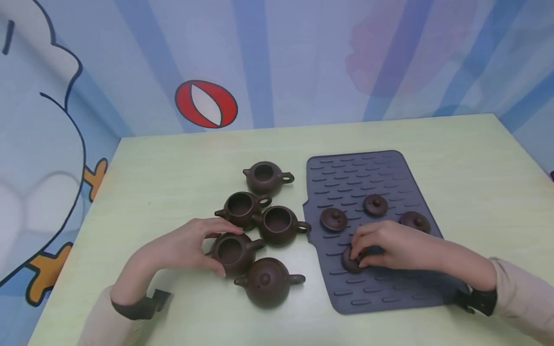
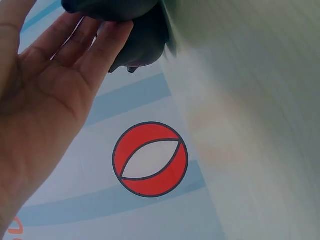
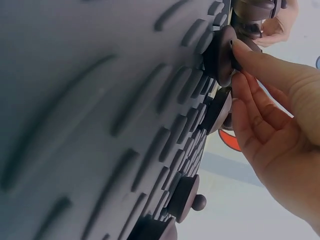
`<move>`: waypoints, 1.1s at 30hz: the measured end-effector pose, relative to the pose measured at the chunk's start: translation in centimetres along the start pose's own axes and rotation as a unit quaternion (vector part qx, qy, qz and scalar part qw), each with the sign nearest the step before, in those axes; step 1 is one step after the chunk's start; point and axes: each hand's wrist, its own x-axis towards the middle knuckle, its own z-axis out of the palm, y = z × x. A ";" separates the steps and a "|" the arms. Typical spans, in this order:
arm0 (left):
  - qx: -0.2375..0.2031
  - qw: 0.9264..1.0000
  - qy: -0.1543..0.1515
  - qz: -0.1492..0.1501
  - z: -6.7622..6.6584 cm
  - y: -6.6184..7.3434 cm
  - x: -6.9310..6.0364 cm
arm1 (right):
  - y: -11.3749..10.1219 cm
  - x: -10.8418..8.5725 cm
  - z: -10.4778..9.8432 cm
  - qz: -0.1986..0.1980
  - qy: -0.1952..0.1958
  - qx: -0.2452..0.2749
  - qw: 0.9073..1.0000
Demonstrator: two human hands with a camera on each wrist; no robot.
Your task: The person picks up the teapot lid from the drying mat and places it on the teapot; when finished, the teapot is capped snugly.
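Note:
In the head view, the left hand [image 1: 190, 247] holds a small dark brown teapot without a lid [image 1: 231, 251], thumb at its near side and fingers at its far side. The right hand [image 1: 391, 245] pinches a round brown lid [image 1: 351, 261] lying on the grey mat [image 1: 389, 300]. Seen by the right wrist camera, thumb and fingers of the right hand [image 3: 280, 115] are at the knob of that lid [image 3: 220, 55]. The left wrist view has the left hand [image 2: 55, 95] with its fingers against a dark teapot [image 2: 117, 7].
Three more lidless teapots [image 1: 264, 178] stand beyond and beside the held one. A teapot with its lid on [image 1: 267, 283] is nearest the front. Three other lids [image 1: 333, 219] lie on the mat around the right hand. A patterned blue cloth [image 1: 303, 62] hangs behind the table.

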 end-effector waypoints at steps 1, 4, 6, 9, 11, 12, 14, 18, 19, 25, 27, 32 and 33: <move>-0.001 1.000 0.002 0.000 0.0 0.0 0.0 | 0.0 0.1 0.0 0.002 -0.002 0.008 1.000; -0.004 1.000 0.004 -0.006 0.0 0.1 0.0 | 0.2 0.2 0.0 0.010 -0.009 0.026 1.000; -0.006 1.000 0.004 -0.010 0.0 0.2 0.1 | 0.2 0.2 -0.1 0.015 -0.016 0.035 0.999; -0.006 1.000 0.004 -0.016 0.0 0.3 0.2 | 0.2 0.4 -0.3 0.012 -0.029 0.038 0.999; -0.007 1.000 0.005 -0.018 0.0 0.4 0.2 | 0.2 0.6 -0.4 0.007 -0.038 0.035 0.999; -0.007 1.000 0.005 -0.019 0.0 0.4 0.1 | 0.1 0.6 -0.5 0.004 -0.041 0.032 0.999; -0.008 1.000 0.005 -0.021 0.0 0.4 0.1 | 0.1 0.7 -0.6 -0.001 -0.048 0.024 0.999; -0.010 1.000 0.003 -0.023 0.0 0.3 0.1 | -0.1 0.8 -0.9 -0.014 -0.053 0.015 0.998; -0.011 1.000 0.002 -0.023 0.0 0.3 0.1 | -0.1 0.8 -0.9 -0.017 -0.052 0.015 0.998; -0.012 1.000 0.003 -0.021 0.1 0.2 0.2 | -0.2 0.9 -0.9 -0.031 -0.039 0.015 0.999; -0.013 1.000 0.003 -0.021 0.1 0.2 0.2 | -0.4 1.3 -0.9 -0.033 -0.035 0.010 0.999; -0.012 1.000 0.003 -0.023 0.1 0.3 0.1 | -1.2 2.9 -1.1 -0.039 -0.025 -0.011 0.999; -0.010 1.000 0.003 -0.022 0.1 0.3 0.1 | -1.3 3.2 -1.2 -0.044 -0.020 -0.014 0.999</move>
